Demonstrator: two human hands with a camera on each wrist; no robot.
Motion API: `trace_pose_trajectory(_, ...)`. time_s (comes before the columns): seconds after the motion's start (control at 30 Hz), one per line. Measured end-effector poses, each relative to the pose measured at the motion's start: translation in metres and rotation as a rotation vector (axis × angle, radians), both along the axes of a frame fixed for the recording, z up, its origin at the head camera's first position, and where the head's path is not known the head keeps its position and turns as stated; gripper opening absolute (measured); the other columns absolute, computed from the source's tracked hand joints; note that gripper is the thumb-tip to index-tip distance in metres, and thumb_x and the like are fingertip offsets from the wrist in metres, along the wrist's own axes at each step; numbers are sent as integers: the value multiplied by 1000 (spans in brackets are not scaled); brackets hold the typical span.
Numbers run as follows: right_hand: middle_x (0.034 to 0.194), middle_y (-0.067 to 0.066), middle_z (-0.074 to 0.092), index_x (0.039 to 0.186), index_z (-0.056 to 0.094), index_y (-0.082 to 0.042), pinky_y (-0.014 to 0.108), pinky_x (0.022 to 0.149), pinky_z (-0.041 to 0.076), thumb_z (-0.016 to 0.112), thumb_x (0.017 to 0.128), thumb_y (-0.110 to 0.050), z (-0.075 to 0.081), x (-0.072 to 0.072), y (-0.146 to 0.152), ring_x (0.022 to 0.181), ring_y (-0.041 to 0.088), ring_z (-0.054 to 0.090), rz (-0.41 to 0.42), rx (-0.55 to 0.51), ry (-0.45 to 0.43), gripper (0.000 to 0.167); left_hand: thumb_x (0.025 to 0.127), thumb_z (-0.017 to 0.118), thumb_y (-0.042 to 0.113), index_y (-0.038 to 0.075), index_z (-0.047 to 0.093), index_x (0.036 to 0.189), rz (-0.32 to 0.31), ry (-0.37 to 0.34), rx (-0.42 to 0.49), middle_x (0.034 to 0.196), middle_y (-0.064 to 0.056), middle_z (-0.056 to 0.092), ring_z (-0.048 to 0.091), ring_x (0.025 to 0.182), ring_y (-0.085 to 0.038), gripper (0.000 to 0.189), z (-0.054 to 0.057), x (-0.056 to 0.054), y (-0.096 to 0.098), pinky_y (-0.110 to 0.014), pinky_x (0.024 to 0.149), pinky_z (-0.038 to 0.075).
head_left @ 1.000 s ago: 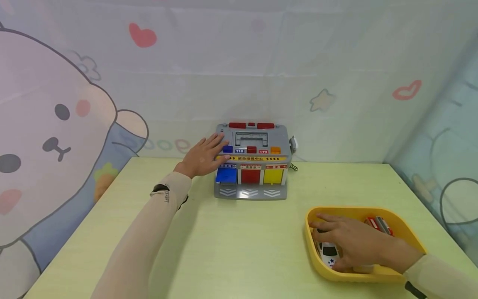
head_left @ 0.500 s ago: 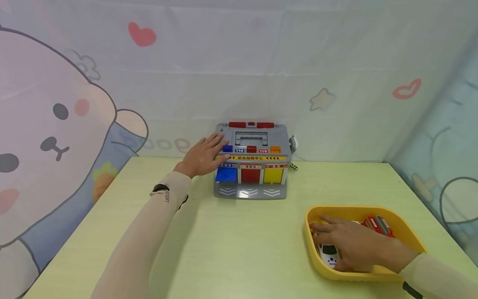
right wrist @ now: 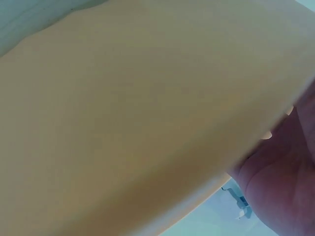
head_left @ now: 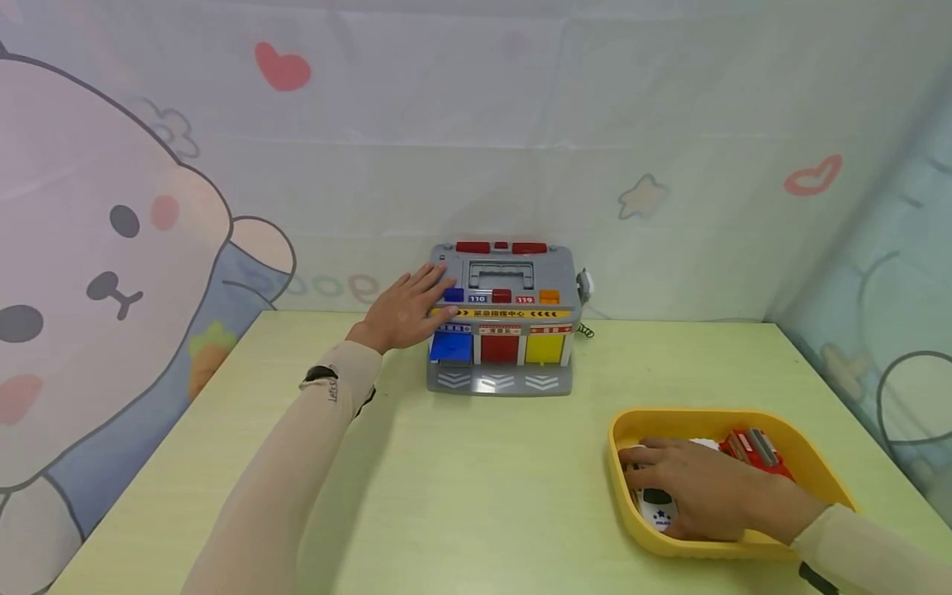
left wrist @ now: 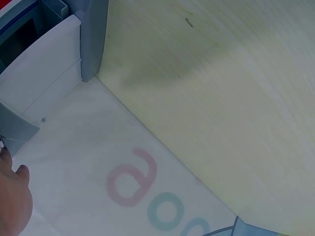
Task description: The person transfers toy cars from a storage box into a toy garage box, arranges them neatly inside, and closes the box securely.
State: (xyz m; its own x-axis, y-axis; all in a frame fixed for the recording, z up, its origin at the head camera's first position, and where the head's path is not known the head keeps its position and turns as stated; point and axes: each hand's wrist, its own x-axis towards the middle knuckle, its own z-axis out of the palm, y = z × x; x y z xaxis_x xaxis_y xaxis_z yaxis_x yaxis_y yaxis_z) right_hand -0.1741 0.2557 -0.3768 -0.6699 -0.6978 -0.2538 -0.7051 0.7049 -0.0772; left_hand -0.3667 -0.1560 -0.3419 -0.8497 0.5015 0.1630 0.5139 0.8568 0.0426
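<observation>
My left hand [head_left: 404, 310] rests with straight fingers on the left front corner of a grey toy emergency station [head_left: 506, 264]. The station's blue door [head_left: 450, 348] is lifted, while the red door [head_left: 499, 349] and yellow door [head_left: 545, 349] hang down. Inside a yellow basket [head_left: 621, 516], my right hand [head_left: 714, 487] bends over a white toy police car [head_left: 660, 516], thumb at its near end and fingers along the far side. Much of the car is hidden beneath the hand. Basket wall fills most of the right wrist view.
A red toy fire truck [head_left: 754, 450] lies in the basket beyond my right hand, with a bit of something white [head_left: 705, 444] beside it. A white handset [head_left: 585, 286] with a coiled cord hangs on the station's right side. Printed cloth [head_left: 461, 165] backs the table [head_left: 476, 479].
My right hand's fingers have drawn closer together over the police car, and the hand sits a little lower. More of the fire truck shows. My left hand stays on the station.
</observation>
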Motion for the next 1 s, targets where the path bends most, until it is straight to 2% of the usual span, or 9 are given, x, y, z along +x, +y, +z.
trace_pose_trajectory(0.23, 146, 1, 54, 138, 60, -26, 57, 108, 44, 78, 81, -47, -3, 0, 1, 133, 34, 51, 28, -27, 24, 63, 104, 32, 55, 18, 25, 160, -3, -2, -2, 170, -7, 11, 5, 158, -28, 68, 1, 2, 0, -49, 127, 10)
trace_pose_trajectory(0.5, 144, -2, 54, 134, 61, -29, 50, 105, 49, 79, 79, -43, -3, -3, 1, 123, 24, 52, 37, -34, 48, 59, 104, 33, 55, 18, 25, 160, 2, -5, 0, 170, -6, 11, 5, 158, -27, 68, 2, 2, 0, -48, 127, 10)
trace_pose_trajectory(0.67, 142, -2, 54, 132, 61, -31, 51, 103, 50, 78, 80, -47, 1, -2, 4, 121, 23, 53, 21, -39, 31, 56, 104, 33, 55, 18, 26, 160, 5, 0, -5, 170, -7, 11, 6, 158, -27, 68, 2, 2, 2, -48, 127, 11)
trace_pose_trajectory(0.83, 140, -3, 55, 119, 62, -36, 51, 101, 50, 78, 81, -42, 8, 1, 7, 122, 24, 53, 14, -89, 42, 41, 104, 33, 55, 18, 26, 160, 2, 2, -2, 170, -6, 11, 6, 158, -27, 68, 3, 3, 2, -48, 127, 11)
trace_pose_trajectory(1.0, 141, 1, 54, 117, 61, -38, 56, 103, 47, 79, 80, -38, 18, 2, 7, 127, 29, 51, -4, -109, 29, 42, 103, 34, 54, 17, 27, 160, -2, -4, 18, 169, -8, 12, 6, 158, -28, 68, 3, 5, 1, -49, 127, 11)
